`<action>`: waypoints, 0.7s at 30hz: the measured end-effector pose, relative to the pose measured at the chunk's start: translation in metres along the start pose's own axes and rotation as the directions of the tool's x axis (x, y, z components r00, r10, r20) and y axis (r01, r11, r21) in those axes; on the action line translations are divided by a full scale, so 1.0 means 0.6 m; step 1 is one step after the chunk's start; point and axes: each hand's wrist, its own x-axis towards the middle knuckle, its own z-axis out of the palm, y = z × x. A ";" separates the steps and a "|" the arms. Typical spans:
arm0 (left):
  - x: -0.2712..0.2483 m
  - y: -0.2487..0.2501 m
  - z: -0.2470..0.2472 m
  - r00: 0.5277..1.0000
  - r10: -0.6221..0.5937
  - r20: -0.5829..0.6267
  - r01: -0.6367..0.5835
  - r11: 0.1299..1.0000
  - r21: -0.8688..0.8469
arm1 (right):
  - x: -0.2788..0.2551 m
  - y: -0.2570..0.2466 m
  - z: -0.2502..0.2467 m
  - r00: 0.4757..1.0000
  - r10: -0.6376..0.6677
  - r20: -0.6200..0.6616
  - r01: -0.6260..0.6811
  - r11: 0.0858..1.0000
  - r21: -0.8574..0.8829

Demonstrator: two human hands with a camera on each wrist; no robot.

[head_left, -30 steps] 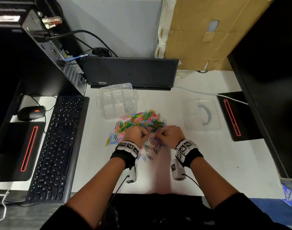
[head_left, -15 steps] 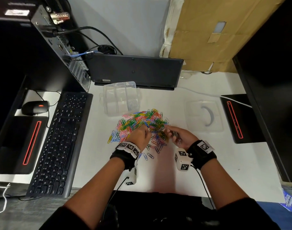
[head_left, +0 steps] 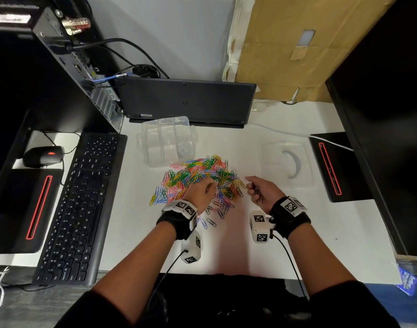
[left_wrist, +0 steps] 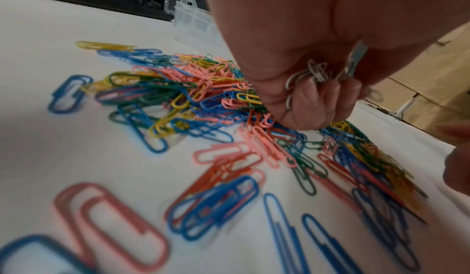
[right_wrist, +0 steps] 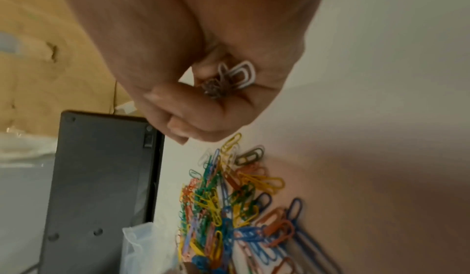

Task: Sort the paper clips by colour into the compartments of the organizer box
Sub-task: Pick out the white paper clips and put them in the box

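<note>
A heap of coloured paper clips (head_left: 198,178) lies in the middle of the white counter (head_left: 285,233), with blue, pink, green, yellow and orange ones tangled together and a few strays (head_left: 211,222) on the near side. The left hand (head_left: 204,192) sits over the near part of the heap; its grip is curled round a small bunch of white clips (left_wrist: 309,75), with fingertips (left_wrist: 315,97) folded in over them. The right hand (head_left: 262,190) is just right of the heap, lifted off the counter, its grip pressed together on a few white clips (right_wrist: 237,76); something dark sits beside them in the palm, possibly more clips, but the view is too blurred to tell.

The clear organizer box (head_left: 167,140) stands on the far side of the heap, touching its far edge, and holds some white clips (head_left: 185,147) in its near-right compartment. A clear lid (head_left: 286,164) lies to the right, apart from the heap. A black keyboard (head_left: 79,209) lies at the left.
</note>
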 end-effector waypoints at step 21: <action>0.020 0.014 0.001 0.974 -0.224 0.002 0.204 0.881 -0.426 | 0.012 0.017 0.019 0.830 -0.535 0.161 0.394 0.357 -0.847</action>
